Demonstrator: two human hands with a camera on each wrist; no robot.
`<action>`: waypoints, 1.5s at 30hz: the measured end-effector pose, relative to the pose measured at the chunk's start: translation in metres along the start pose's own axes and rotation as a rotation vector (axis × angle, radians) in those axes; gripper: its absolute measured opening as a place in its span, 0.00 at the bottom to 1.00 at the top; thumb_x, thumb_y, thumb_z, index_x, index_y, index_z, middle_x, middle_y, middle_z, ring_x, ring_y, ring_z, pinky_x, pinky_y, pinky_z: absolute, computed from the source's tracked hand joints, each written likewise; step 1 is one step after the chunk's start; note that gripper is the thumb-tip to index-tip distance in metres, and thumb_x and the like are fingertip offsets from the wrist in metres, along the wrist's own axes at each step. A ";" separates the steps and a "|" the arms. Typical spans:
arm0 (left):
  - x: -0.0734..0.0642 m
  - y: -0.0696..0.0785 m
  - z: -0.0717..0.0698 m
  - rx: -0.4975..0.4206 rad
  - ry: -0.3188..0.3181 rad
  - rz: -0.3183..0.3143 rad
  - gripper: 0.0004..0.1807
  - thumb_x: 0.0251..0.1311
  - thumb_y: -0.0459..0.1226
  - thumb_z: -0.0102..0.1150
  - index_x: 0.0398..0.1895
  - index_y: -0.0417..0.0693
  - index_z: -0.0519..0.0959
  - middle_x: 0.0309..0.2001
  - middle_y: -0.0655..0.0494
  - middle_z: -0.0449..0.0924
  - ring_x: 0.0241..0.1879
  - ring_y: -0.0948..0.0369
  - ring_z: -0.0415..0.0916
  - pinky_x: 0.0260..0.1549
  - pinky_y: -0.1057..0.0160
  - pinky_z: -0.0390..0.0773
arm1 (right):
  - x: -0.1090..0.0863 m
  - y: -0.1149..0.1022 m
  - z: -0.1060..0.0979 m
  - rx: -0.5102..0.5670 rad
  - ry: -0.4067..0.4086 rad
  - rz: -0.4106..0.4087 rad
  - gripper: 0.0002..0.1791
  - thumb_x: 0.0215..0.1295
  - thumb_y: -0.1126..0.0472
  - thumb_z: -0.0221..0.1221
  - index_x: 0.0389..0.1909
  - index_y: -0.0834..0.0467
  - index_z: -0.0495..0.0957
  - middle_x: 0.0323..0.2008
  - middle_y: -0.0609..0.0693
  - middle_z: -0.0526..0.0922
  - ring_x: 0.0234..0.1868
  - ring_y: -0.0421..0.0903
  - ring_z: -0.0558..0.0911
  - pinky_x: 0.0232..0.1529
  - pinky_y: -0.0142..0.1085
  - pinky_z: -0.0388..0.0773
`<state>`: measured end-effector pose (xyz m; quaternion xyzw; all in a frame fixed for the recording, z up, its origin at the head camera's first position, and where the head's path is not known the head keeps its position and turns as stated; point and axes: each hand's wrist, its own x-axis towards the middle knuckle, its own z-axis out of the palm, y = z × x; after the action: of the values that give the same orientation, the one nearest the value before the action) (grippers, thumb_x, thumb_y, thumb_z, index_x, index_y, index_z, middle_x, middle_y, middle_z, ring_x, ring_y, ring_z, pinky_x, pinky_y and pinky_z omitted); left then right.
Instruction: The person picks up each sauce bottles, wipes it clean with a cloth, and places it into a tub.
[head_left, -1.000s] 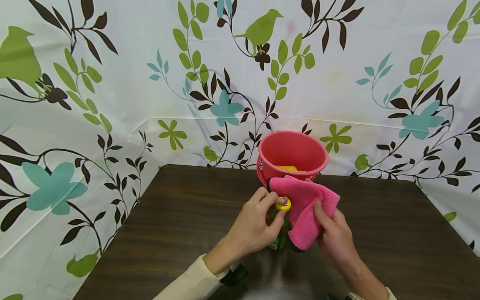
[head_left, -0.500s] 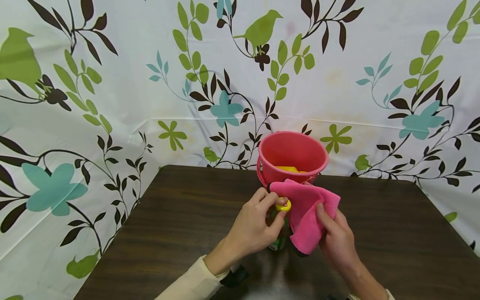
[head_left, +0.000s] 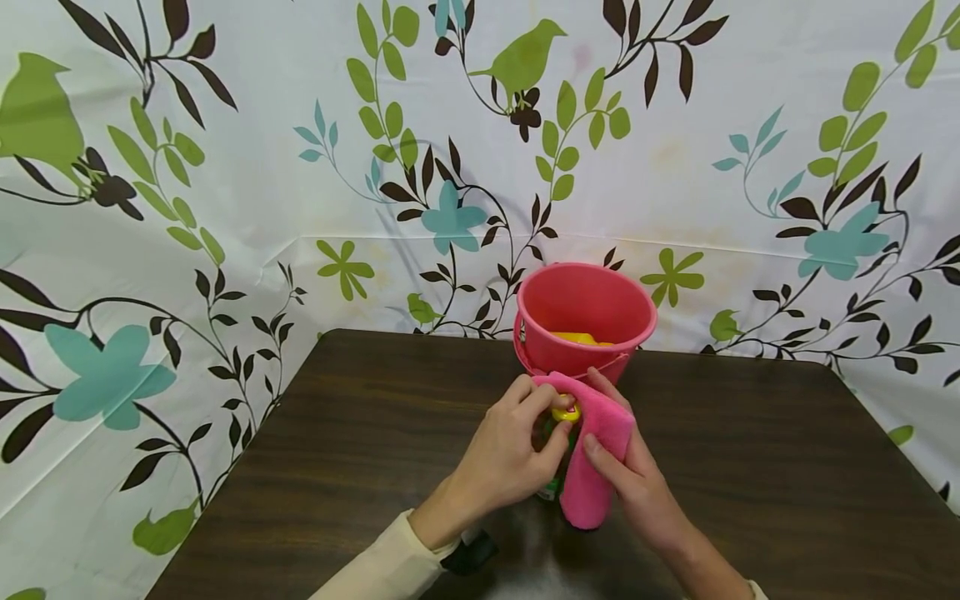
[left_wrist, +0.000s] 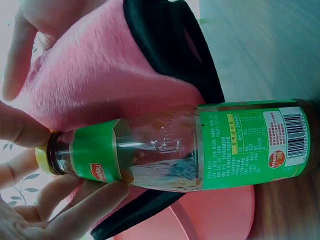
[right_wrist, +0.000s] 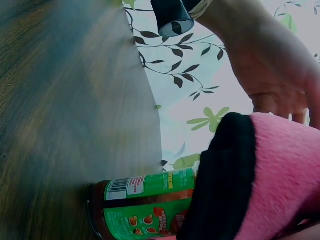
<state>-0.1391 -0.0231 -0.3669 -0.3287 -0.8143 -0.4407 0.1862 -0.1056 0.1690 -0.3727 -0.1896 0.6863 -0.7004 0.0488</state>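
A glass bottle (left_wrist: 250, 145) with green labels and a yellow cap (head_left: 567, 410) stands upright on the table. Thumb and fingertips of my left hand (head_left: 510, 446) pinch it at the cap. My right hand (head_left: 641, 479) grips a pink fleecy cloth (head_left: 596, 442) with black edging, thumb on the near face and fingers behind. The cloth lies along the right side of the bottle and hides part of it in the head view. In the right wrist view, the bottle's lower label (right_wrist: 150, 200) shows beside the cloth's black edge.
Behind the hands a pink bucket (head_left: 585, 300) with a lowered handle stands near the table's far edge, with something yellow (head_left: 577, 337) inside. The dark wooden table (head_left: 397, 408) meets a patterned white curtain (head_left: 247, 183) at the back and left.
My right hand has moved left and slightly down, bringing the cloth in against the bottle; the cloth is now folded narrower. My left hand has stayed on the cap.
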 end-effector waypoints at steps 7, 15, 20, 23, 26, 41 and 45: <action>0.000 0.000 0.000 0.006 0.000 0.008 0.09 0.61 0.35 0.69 0.43 0.48 0.82 0.41 0.54 0.75 0.34 0.57 0.76 0.33 0.65 0.84 | 0.004 0.002 0.005 0.013 -0.069 0.015 0.44 0.81 0.61 0.51 0.86 0.37 0.38 0.84 0.49 0.50 0.78 0.44 0.61 0.67 0.33 0.78; 0.000 0.000 -0.001 -0.012 -0.006 -0.001 0.08 0.62 0.34 0.69 0.43 0.48 0.81 0.41 0.54 0.75 0.34 0.59 0.75 0.34 0.65 0.84 | 0.007 0.004 0.008 -0.008 -0.072 0.052 0.43 0.83 0.59 0.50 0.86 0.34 0.37 0.85 0.47 0.47 0.81 0.56 0.51 0.67 0.32 0.77; -0.001 0.000 -0.001 -0.029 -0.019 -0.011 0.08 0.63 0.33 0.67 0.43 0.47 0.81 0.42 0.53 0.74 0.36 0.55 0.77 0.34 0.68 0.83 | 0.010 0.005 0.007 -0.061 -0.072 0.063 0.44 0.83 0.56 0.51 0.86 0.31 0.36 0.85 0.47 0.46 0.83 0.59 0.47 0.71 0.45 0.77; -0.001 -0.001 -0.001 -0.027 -0.022 -0.007 0.07 0.63 0.33 0.67 0.43 0.47 0.81 0.42 0.53 0.74 0.36 0.57 0.76 0.35 0.70 0.81 | 0.012 0.007 0.006 -0.093 -0.078 0.057 0.44 0.83 0.56 0.51 0.86 0.31 0.35 0.85 0.47 0.45 0.83 0.59 0.46 0.73 0.58 0.74; 0.000 0.000 -0.001 -0.032 -0.025 -0.002 0.08 0.63 0.32 0.67 0.43 0.47 0.81 0.42 0.54 0.74 0.37 0.58 0.76 0.37 0.70 0.83 | 0.013 0.008 0.006 -0.114 -0.078 0.059 0.44 0.83 0.55 0.50 0.86 0.31 0.34 0.85 0.48 0.46 0.83 0.60 0.46 0.72 0.62 0.73; 0.000 -0.002 -0.001 0.003 -0.012 0.015 0.07 0.63 0.31 0.65 0.42 0.48 0.80 0.38 0.49 0.72 0.34 0.57 0.74 0.34 0.72 0.77 | 0.020 0.016 0.003 -0.131 -0.101 0.121 0.40 0.84 0.51 0.49 0.86 0.34 0.37 0.85 0.46 0.48 0.83 0.59 0.49 0.75 0.61 0.70; 0.000 -0.002 -0.002 -0.008 -0.022 0.010 0.09 0.64 0.32 0.66 0.46 0.46 0.82 0.39 0.49 0.73 0.34 0.56 0.75 0.34 0.70 0.79 | 0.020 0.022 0.001 -0.159 -0.121 0.134 0.40 0.85 0.50 0.47 0.87 0.38 0.36 0.86 0.46 0.45 0.84 0.58 0.49 0.79 0.57 0.65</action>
<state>-0.1403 -0.0252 -0.3670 -0.3382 -0.8129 -0.4395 0.1780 -0.1281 0.1605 -0.3903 -0.1888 0.7465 -0.6263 0.1217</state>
